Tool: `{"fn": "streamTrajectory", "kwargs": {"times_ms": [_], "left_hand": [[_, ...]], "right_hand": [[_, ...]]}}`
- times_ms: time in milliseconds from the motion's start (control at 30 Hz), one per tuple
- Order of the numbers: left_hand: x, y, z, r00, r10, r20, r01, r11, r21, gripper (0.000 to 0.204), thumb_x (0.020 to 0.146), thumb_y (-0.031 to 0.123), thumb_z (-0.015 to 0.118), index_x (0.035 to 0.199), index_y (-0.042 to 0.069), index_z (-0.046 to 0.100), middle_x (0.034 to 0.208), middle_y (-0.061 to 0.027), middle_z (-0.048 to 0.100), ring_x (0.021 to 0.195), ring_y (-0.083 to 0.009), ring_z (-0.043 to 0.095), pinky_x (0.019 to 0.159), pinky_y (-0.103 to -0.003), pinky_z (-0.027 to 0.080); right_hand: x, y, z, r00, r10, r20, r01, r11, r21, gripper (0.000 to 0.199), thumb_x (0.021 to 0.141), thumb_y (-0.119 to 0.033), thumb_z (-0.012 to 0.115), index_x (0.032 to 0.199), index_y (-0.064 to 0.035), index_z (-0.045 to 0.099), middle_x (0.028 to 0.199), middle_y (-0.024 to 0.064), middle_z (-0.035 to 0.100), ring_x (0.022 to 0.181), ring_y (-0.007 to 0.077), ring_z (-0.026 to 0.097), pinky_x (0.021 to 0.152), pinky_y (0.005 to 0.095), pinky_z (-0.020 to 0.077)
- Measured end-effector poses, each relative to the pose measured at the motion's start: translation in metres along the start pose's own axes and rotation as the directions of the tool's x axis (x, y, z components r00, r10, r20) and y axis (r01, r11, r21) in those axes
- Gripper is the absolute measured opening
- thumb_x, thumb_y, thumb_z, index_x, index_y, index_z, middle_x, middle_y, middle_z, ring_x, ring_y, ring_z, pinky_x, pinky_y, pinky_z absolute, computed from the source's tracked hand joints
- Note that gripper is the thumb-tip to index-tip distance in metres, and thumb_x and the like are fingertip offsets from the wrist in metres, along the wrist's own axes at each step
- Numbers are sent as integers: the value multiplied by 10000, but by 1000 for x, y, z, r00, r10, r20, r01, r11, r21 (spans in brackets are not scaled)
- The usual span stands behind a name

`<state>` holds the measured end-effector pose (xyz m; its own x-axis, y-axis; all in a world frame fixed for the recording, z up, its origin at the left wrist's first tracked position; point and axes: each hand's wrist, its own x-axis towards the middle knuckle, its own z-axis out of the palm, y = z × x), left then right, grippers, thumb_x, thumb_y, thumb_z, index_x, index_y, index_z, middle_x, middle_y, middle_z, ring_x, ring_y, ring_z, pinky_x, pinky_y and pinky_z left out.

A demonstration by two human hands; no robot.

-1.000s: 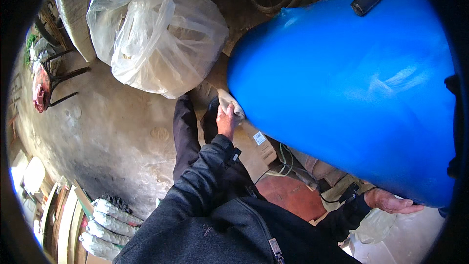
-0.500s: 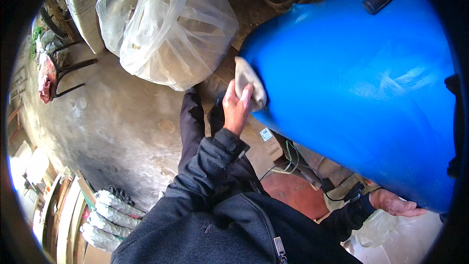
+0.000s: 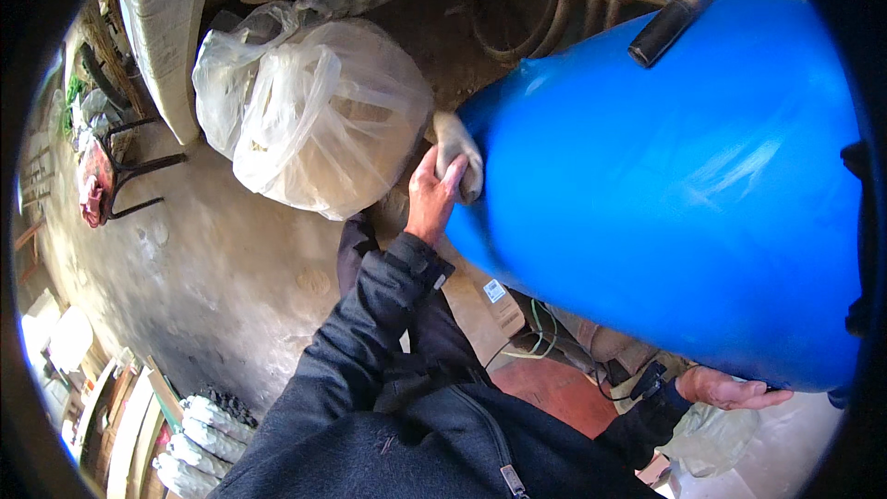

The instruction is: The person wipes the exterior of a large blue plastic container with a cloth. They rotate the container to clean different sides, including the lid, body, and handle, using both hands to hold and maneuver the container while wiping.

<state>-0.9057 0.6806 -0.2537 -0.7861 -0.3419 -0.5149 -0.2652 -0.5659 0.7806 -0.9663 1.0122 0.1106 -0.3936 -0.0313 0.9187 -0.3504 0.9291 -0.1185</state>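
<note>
A large blue plastic barrel (image 3: 637,194) lies tilted across the right side, with pale scuffs on its wall. My left hand (image 3: 431,196) pinches a beige-grey cloth (image 3: 458,150) between thumb and fingers. That cloth is pressed against the barrel's left end. Under the barrel's near right edge is my right hand (image 3: 730,390), its fingers stretched out and touching or almost touching the blue wall. Just left of the cloth sits a tied, translucent plastic bag (image 3: 314,120) with something pale and bulky inside.
A black-handled tool (image 3: 667,30) rests at the barrel's far side. Behind are rusty bent tubes (image 3: 545,28). Close to my legs lie a cardboard box (image 3: 504,310), a green cable (image 3: 545,337) and a reddish slab (image 3: 559,393). A dark-legged stool (image 3: 129,171) stands far left.
My left hand and the cloth have shifted slightly left at the barrel's end, and the cloth looks more bunched. The view has tilted a little. My right hand keeps its place under the barrel.
</note>
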Motion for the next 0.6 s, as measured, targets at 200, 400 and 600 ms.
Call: {"fn": "streamTrajectory", "kwargs": {"times_ms": [200,400,600], "left_hand": [[63,82,55,858,393,332,-461,874,156,470,1079,243,788,1490,33,695,1308,-151,765,1193,-294,740,1089,-410,582],[113,84,78,865,226,449,-265,964,25,418,1133,271,739,1504,81,702,1305,-95,772,1162,-209,732,1053,-364,603],[137,77,37,917,-139,373,118,990,78,428,1121,282,769,1452,19,705,1299,-110,787,1152,-200,760,1008,-369,637]], "right_hand": [[-2,-9,4,997,75,-16,-75,997,-12,784,1190,-426,415,1751,107,290,1805,340,323,1617,471,435,1329,590,401],[3,-9,6,999,53,1,-53,995,-83,836,1198,-511,388,1749,109,285,1804,370,295,1640,484,407,1338,624,381],[3,-7,5,1000,10,-9,-12,981,-196,824,1199,-530,374,1738,90,306,1753,367,368,1578,457,491,1309,608,433]]}}
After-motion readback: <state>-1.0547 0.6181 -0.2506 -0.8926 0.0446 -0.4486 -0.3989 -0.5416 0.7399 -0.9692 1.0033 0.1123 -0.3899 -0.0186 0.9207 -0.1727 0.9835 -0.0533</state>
